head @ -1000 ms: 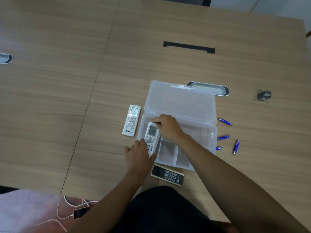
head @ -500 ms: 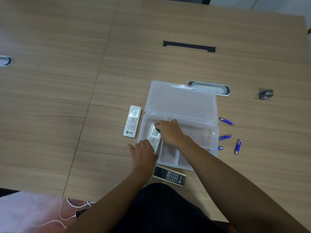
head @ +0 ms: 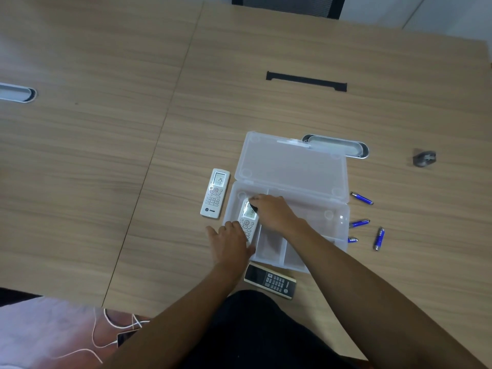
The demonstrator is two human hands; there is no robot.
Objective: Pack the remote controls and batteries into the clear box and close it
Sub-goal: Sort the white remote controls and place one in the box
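Note:
The clear box [head: 338, 222] lies open on the wooden table, its lid [head: 292, 163] folded back. A white remote [head: 249, 218] rests in the box's left compartment. My right hand [head: 274, 211] grips its top end and my left hand [head: 230, 242] holds its near end. A second white remote [head: 215, 193] lies on the table just left of the box. A black remote [head: 270, 280] sits at the box's near edge. Several blue batteries [head: 362, 198] [head: 359, 222] [head: 378, 238] lie scattered to the right of the box.
A metal cable grommet [head: 338, 146] sits behind the lid, another [head: 16, 93] at far left. A black slot [head: 306, 81] crosses the table farther back. A small dark object [head: 423, 158] lies at right. A phone with white cable [head: 125, 338] rests below the table edge.
Both hands have lowered the white remote from above the box's front-left rim into the left compartment. Nothing else on the table moved.

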